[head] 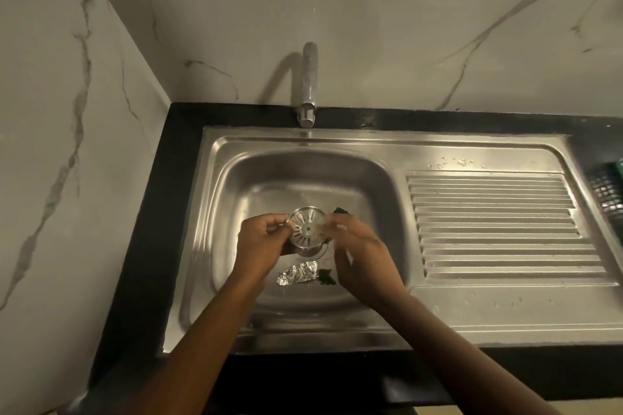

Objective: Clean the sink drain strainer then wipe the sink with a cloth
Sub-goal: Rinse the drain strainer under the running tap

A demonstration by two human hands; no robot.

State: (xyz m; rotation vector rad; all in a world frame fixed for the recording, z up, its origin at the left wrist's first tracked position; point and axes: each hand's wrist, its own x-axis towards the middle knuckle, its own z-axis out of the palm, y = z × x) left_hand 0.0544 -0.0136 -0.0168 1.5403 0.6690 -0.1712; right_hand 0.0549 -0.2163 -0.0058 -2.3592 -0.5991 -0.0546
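Item 1. Drain strainer [307,228]: round, slotted steel; I am seeing it hanging face-up over the middle of the sink basin [236,185], just above the open drain hole [313,250].

Item 2. Left hand [266,239]: reaching in over the basin's near rim, with thumb and curled fingers pinching the strainer's left edge.

Item 3. Right hand [357,246]: also coming in over the near rim, its fingers lying against the strainer's right edge. It is blurring, so I am unable to tell whether it is gripping or only touching.

Item 4. Crumpled foil scrap [298,273]: lying on the basin floor, toward the near side.

Item 5. Green scraps [326,276]: lying on the basin floor, just right of the foil.

Item 6. Dark scrap [341,211]: showing on the basin floor beyond the right hand's fingers.

Item 7. Faucet [309,84]: standing behind the basin's far rim, with its spout pointing down toward the basin.

Item 8. Ribbed drainboard [499,222]: adjoining the basin's right side, with water droplets [455,162] sitting at its far edge.

Item 9. Black countertop [175,152]: framing the basin on the left and far sides.
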